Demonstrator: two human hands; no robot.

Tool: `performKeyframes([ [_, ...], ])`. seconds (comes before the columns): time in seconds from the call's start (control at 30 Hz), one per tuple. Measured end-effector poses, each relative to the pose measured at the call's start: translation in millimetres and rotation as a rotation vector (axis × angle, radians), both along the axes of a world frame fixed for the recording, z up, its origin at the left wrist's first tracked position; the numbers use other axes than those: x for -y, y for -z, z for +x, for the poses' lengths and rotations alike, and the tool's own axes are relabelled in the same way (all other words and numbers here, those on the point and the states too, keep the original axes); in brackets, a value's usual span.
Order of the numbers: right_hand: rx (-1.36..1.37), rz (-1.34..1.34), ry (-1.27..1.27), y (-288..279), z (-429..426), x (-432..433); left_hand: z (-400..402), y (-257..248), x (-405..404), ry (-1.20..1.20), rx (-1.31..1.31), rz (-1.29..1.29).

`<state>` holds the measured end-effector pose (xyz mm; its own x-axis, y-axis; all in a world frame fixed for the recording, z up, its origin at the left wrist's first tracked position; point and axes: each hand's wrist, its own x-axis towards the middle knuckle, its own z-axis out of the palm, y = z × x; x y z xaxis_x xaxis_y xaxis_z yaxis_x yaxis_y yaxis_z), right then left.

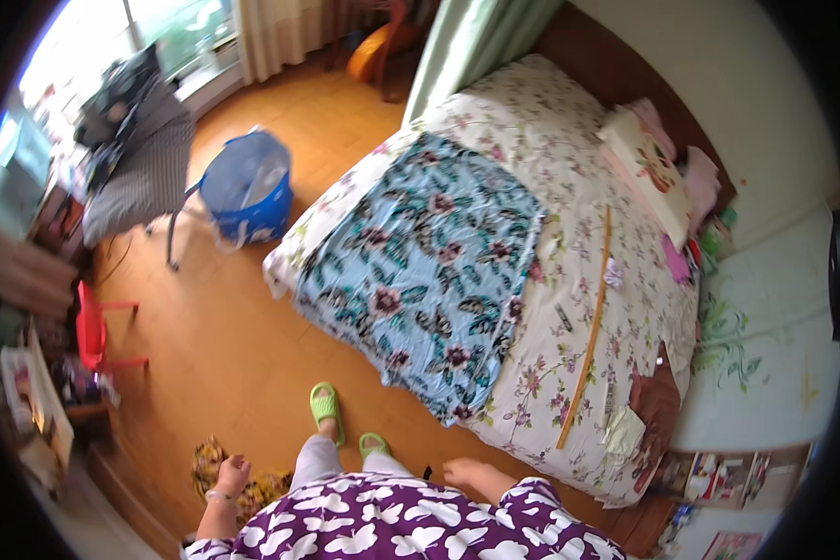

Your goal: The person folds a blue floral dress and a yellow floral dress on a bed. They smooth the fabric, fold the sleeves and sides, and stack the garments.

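Observation:
My left hand (232,476) hangs at my side with its fingers loosely apart, holding nothing. Below it, a yellow-and-dark patterned cloth (208,458) lies low by the floor. My right hand (466,473) is held out near the bed's front edge, apart from it and with nothing seen in it. Before me a light-blue floral fabric (420,259) is spread over the bed's flowered sheet (532,392), its near edge hanging over the side. Right of the fabric lie a long wooden ruler (589,343), a small dark tool (564,317) and a lilac scrunchie (613,273).
A pillow (647,175) rests by the headboard. Pale yellow cloth (624,432) and brown cloth (654,402) lie at the bed's right corner. Left on the floor stand a blue tub (252,218), a chair with a striped cover (147,164) and a red stool (91,325).

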<state>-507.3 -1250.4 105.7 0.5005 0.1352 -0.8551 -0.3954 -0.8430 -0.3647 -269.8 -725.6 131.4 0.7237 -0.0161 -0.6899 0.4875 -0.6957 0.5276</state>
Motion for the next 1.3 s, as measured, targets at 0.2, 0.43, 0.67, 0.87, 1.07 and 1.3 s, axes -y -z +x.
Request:
performKeyframes([
  [0.2,0.399,-0.022,0.149,-8,60,-6,-146,-35,-7,0.293,-0.214,0.121],
  [0.43,-0.007,-0.031,-0.346,-5,20,5,-259,-60,-28,0.01,-0.222,0.1],
  [0.67,-0.255,-0.101,-0.664,-45,69,-63,-334,-28,-51,-0.411,-0.201,0.022],
  [0.87,0.138,-0.024,-0.623,-39,121,-181,-375,16,-88,-0.403,-0.258,0.04],
  [1.07,0.082,0.086,-0.67,124,147,-368,-379,71,-32,-0.47,-0.069,-0.17],
  [1.3,0.061,0.105,-1.007,361,141,-564,-398,87,24,-0.347,-0.042,-0.112],
])
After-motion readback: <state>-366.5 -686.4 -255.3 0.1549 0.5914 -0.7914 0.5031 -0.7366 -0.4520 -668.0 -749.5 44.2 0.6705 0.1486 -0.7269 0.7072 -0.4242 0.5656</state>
